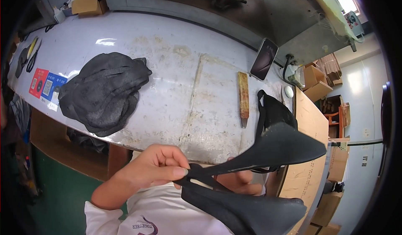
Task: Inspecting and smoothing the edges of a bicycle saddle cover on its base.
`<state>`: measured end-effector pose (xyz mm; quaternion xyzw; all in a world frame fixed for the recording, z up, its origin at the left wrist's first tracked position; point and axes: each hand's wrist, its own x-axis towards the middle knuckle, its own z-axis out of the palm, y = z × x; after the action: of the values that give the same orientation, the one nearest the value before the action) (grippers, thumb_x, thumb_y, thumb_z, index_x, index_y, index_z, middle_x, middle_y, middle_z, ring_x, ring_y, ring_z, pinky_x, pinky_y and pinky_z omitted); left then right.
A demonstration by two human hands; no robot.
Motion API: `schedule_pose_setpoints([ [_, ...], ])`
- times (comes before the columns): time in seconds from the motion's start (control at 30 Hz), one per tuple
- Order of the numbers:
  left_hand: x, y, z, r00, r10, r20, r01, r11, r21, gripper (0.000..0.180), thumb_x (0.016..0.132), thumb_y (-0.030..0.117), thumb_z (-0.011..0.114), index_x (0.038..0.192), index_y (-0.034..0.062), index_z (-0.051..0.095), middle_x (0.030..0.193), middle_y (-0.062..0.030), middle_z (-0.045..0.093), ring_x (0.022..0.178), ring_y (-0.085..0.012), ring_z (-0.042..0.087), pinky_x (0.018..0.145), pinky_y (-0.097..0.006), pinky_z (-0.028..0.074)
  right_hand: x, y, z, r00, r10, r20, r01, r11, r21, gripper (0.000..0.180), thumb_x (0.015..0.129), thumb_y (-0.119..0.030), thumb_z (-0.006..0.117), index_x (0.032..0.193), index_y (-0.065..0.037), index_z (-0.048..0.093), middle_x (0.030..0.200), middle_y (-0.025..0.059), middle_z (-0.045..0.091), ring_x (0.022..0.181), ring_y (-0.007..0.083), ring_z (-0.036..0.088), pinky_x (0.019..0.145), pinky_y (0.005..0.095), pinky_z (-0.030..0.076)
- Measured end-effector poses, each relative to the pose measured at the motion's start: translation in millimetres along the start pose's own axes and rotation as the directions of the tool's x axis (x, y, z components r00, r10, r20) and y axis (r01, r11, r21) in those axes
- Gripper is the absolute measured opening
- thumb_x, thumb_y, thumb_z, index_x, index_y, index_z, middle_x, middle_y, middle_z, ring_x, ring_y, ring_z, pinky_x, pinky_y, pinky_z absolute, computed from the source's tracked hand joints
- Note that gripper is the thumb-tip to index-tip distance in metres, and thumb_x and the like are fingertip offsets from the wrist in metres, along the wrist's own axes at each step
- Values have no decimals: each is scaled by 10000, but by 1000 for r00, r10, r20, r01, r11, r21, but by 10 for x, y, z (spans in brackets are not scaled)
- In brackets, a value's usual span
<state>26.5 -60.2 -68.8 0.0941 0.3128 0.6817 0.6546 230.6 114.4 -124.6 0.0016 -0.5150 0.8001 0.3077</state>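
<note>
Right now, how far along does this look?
Done: cannot tell; no finished pieces are set apart. In hand: the left hand pinches two black shaped pieces together at their narrow end, the right hand mostly hidden behind them. Left: a pile of black pieces lies on the table.

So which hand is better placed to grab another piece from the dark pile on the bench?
Probably left: the left hand sits nearer the heap of dark grey fabric pieces, though it pinches the black shaped piece. The right hand is underneath it.

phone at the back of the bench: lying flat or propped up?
Propped up: the phone leans tilted against the grey wall ledge, lower edge on the worktable.
</note>
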Motion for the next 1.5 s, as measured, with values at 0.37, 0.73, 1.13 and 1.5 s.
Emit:
schedule_pose_setpoints([
  [0.37,124,-23,206,994,-100,32,97,992,84,148,938,127,643,1036,17,625,809,-70,699,495,-10,435,437,-172,300,635,27,100,766,-405,499,637,576,-512,278,786,-146,758,1003,-97,591,911,86,571,862,235,567,719,406,516],
  [0.73,55,-79,266,998,40,-49,-37,997,70,136,933,85,648,1042,8,621,791,-34,672,517,0,457,452,-164,327,518,-17,270,897,-250,364,422,725,-544,300,788,-92,761,999,-8,565,1012,158,625,947,305,619,761,436,542],
  [1.13,80,-171,263,999,-2,35,-3,990,142,148,937,35,631,1077,-6,606,804,-15,656,562,12,485,458,-157,332,548,-146,106,873,-175,454,408,773,-486,335,719,-64,811,1000,-26,631,1050,120,646,1008,295,611,779,437,498],
  [1.5,50,-218,309,1000,6,-7,-5,990,141,121,950,42,619,1062,-3,600,853,-16,671,590,23,483,482,-153,333,499,-37,101,832,-309,461,530,689,-494,430,672,-49,850,1029,-80,613,1019,78,656,960,252,617,674,362,476],
])
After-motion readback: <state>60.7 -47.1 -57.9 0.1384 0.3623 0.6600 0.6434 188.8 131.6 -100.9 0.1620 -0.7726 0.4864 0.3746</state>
